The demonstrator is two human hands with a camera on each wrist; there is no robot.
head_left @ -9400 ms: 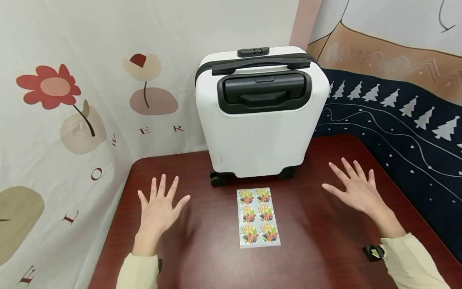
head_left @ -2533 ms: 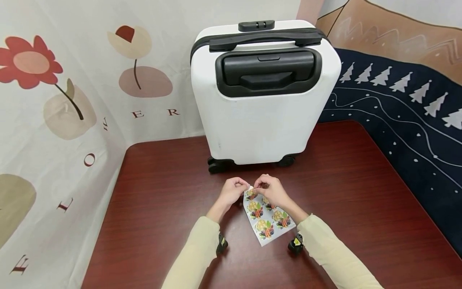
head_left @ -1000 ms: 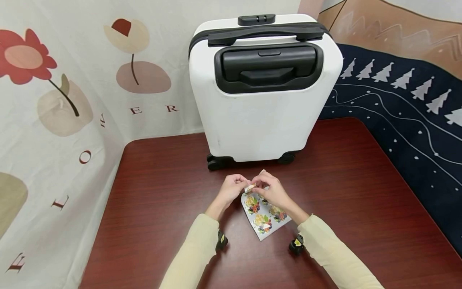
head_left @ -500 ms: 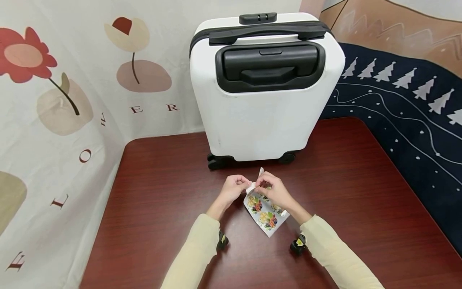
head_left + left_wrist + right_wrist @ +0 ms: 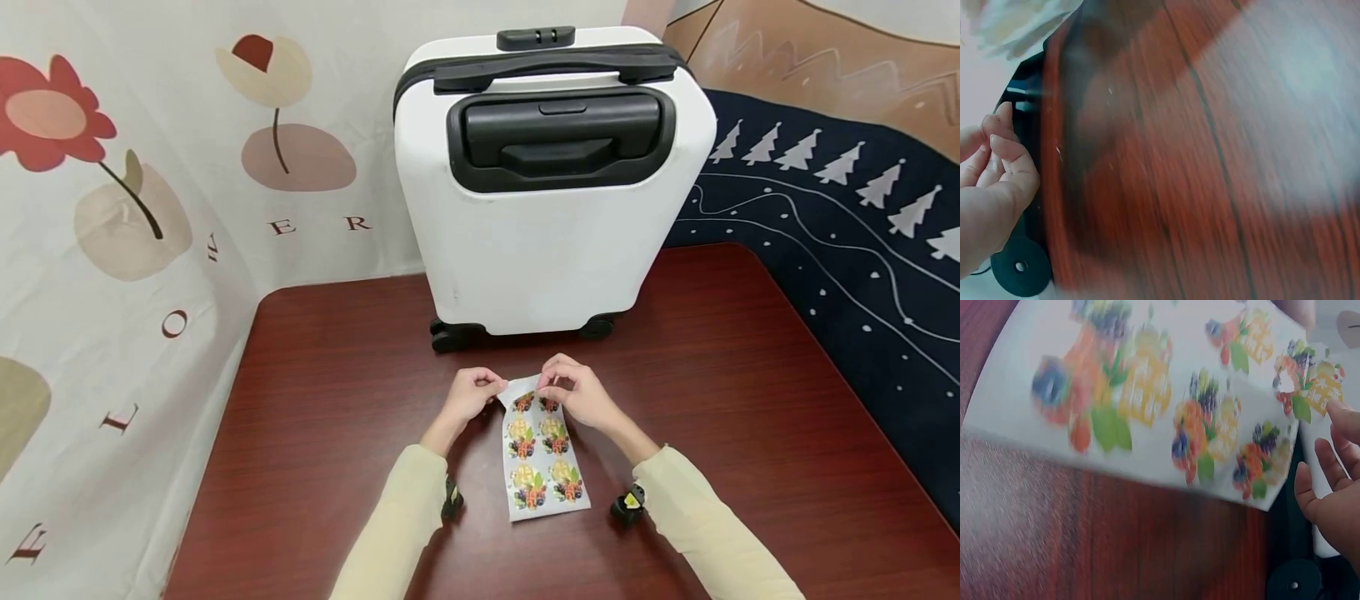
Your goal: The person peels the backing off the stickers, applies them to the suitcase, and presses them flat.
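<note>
I have a sheet of fruit stickers (image 5: pixel 544 457) in front of me on the brown table (image 5: pixel 337 375), and I read its middle as the hub of a clock. At 10 o'clock my left hand (image 5: pixel 467 396) pinches its far left corner; at 1 o'clock my right hand (image 5: pixel 587 400) pinches the far edge, thumb and fingertip together. Between them the far end lifts and curls over, pale, covering the tops of two stickers. A white suitcase (image 5: pixel 555 250) stands at 12, and my cream sleeves (image 5: pixel 393 525) come in from about 7 and 5. Only the head view shows all this together. The left wrist view has my hand at 9, fingers bent in close, with a black wheel (image 5: pixel 1032 278) at 8; what they grip cannot be made out there. The right wrist view shows what the head view hides: my fingertip meets the yellow patch of one sticker (image 5: pixel 1322 390), and the sheet slants above the table. Whether its near end touches down, I cannot tell.
</note>
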